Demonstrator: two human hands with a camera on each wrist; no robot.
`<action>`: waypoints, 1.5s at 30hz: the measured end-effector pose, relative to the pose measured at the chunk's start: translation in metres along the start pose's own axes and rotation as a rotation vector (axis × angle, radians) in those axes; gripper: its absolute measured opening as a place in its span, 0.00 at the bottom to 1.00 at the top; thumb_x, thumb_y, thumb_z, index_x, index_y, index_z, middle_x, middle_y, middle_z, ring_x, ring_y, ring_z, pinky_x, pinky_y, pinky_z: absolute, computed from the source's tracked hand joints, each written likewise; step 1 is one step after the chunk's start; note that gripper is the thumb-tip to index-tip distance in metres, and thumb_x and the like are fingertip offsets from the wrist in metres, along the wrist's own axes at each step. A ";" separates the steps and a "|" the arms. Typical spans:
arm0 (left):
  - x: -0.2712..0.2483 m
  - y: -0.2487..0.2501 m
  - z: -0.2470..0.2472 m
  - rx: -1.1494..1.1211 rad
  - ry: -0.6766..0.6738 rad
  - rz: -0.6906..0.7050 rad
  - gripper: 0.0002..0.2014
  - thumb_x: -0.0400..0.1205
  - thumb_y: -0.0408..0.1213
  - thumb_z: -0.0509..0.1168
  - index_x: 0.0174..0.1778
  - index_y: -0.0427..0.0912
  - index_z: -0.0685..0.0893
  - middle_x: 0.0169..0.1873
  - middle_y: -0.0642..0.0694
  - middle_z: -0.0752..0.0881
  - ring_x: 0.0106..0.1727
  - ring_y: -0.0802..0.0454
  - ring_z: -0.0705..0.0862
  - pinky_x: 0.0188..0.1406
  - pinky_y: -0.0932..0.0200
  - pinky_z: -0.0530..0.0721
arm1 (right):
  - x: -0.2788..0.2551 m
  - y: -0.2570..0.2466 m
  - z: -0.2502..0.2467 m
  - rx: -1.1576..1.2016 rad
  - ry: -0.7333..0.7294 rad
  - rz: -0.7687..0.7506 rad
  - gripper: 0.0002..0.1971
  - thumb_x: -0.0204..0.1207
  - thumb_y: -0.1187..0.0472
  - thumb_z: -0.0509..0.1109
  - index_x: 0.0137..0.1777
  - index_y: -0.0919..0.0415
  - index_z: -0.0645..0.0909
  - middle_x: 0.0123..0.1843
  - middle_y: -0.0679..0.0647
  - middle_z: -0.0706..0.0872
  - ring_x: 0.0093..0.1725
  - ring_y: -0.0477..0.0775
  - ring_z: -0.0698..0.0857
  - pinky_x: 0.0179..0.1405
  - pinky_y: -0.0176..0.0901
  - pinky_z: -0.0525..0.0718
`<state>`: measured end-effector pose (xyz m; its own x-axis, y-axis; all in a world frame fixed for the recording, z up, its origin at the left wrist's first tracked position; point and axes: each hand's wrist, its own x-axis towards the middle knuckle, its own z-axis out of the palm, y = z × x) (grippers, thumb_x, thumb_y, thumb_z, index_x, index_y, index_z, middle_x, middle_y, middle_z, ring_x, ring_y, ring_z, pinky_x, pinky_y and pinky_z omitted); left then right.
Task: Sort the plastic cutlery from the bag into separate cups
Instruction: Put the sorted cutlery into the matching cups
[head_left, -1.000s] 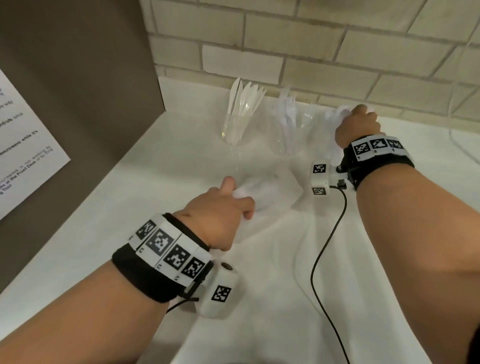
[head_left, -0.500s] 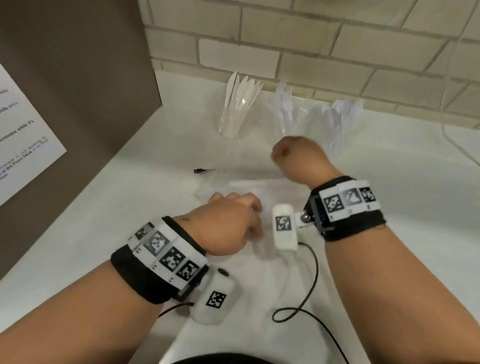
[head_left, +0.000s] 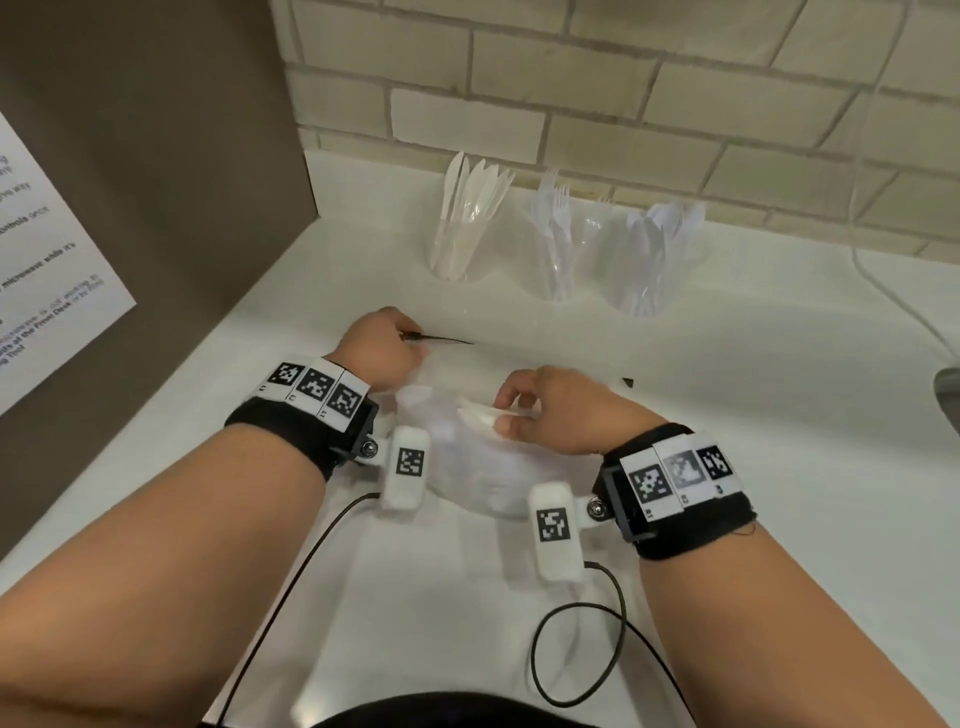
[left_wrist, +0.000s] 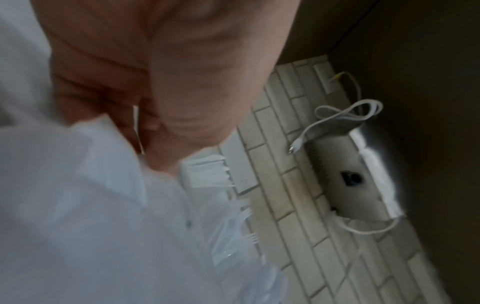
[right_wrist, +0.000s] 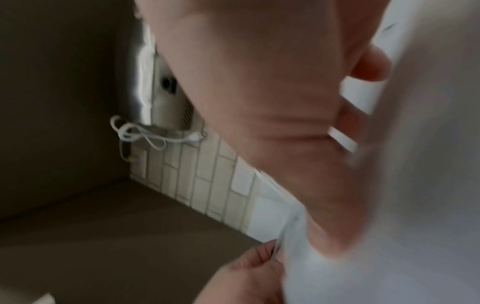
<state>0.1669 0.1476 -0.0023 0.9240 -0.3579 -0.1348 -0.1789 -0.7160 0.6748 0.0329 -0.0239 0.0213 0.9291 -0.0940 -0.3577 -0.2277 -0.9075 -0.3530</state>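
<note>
A clear plastic bag (head_left: 467, 467) lies on the white counter (head_left: 779, 415) between my hands. My left hand (head_left: 384, 348) pinches the bag's far left edge, where a thin dark strip (head_left: 441, 340) sticks out; the left wrist view shows the curled fingers (left_wrist: 103, 92) on the bag (left_wrist: 78, 195). My right hand (head_left: 540, 410) pinches a white cutlery piece (head_left: 483, 415) at the bag's mouth; its kind is blurred. Behind stand three clear cups: knives (head_left: 462, 234), forks (head_left: 556, 249), spoons (head_left: 649, 260).
A brick wall (head_left: 675, 104) runs behind the cups. A brown panel with a paper notice (head_left: 52, 286) stands at the left. A white cable (head_left: 883, 270) trails at the right, by a grey object (head_left: 948, 389). Black wrist-camera cables (head_left: 571, 649) loop near me.
My right hand came back from the spoon cup to the bag and took hold of a white piece. My left hand shifted to the bag's far left edge.
</note>
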 end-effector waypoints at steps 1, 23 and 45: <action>-0.003 0.005 -0.001 -0.118 0.040 0.053 0.12 0.78 0.34 0.69 0.58 0.44 0.82 0.50 0.45 0.85 0.47 0.48 0.82 0.47 0.60 0.78 | -0.001 -0.001 -0.006 0.056 0.050 -0.029 0.09 0.75 0.41 0.68 0.52 0.40 0.80 0.57 0.44 0.79 0.55 0.50 0.78 0.66 0.57 0.76; -0.045 0.054 -0.068 -0.884 0.553 0.200 0.10 0.80 0.28 0.64 0.47 0.50 0.77 0.43 0.46 0.84 0.29 0.58 0.83 0.21 0.71 0.75 | -0.059 -0.004 -0.064 -0.060 0.488 0.160 0.06 0.78 0.50 0.70 0.41 0.47 0.78 0.44 0.44 0.84 0.49 0.53 0.83 0.63 0.56 0.75; -0.067 0.061 -0.017 -1.205 0.454 0.156 0.13 0.80 0.29 0.68 0.57 0.44 0.75 0.47 0.44 0.83 0.48 0.52 0.89 0.60 0.52 0.85 | -0.028 -0.035 -0.029 0.426 0.343 -0.083 0.15 0.80 0.45 0.65 0.59 0.52 0.81 0.43 0.42 0.83 0.42 0.39 0.81 0.37 0.29 0.75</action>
<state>0.1002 0.1386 0.0604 0.9949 0.0158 0.1000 -0.0983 0.3865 0.9170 0.0229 -0.0015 0.0690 0.9743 -0.2222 -0.0368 -0.1816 -0.6785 -0.7117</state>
